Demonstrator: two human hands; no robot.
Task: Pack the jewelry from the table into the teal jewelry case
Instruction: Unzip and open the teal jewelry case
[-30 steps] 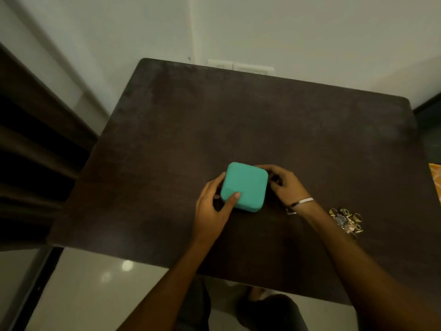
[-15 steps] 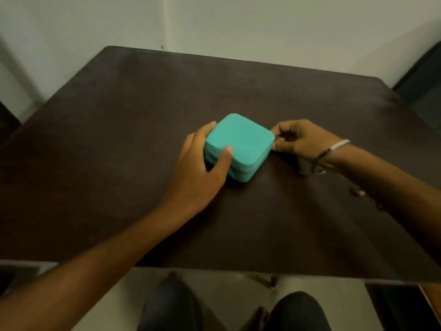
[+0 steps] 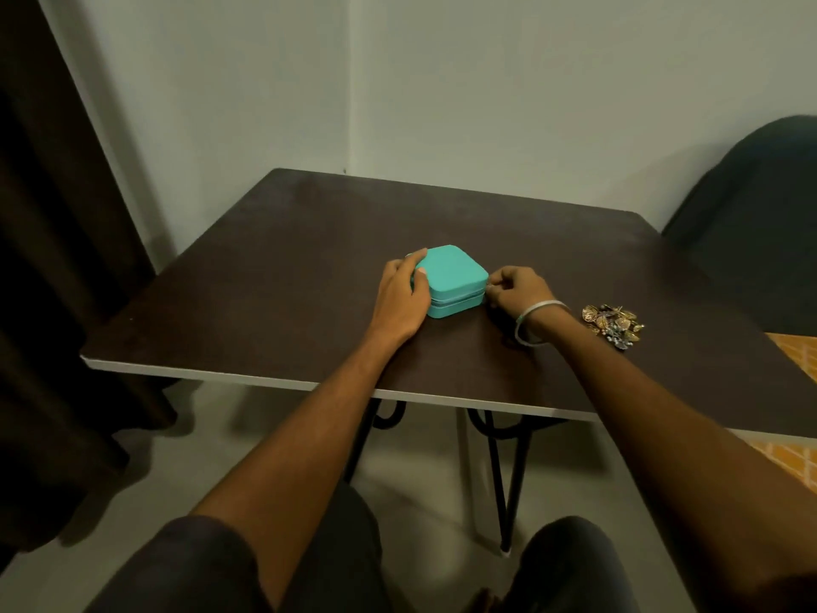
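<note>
The teal jewelry case (image 3: 455,276) lies closed in the middle of the dark table (image 3: 274,267). My left hand (image 3: 400,300) clasps its left side, thumb on the lid. At the case's right corner my right hand (image 3: 515,292), with a silver bangle on the wrist, pinches the zipper pull along the seam. A small heap of gold and blue jewelry (image 3: 612,325) rests on the table to the right of my right wrist, apart from the case.
A dark curtain (image 3: 57,258) hangs at the left. A dark chair back (image 3: 751,205) stands behind the table's right corner. An orange patterned cloth (image 3: 796,351) lies at the right edge. The table's near edge runs just below my forearms.
The camera has tilted up and pulled back, so the wall and chair now show. Both hands remain on the case; the right hand's fingers have closed at its right corner seam.
</note>
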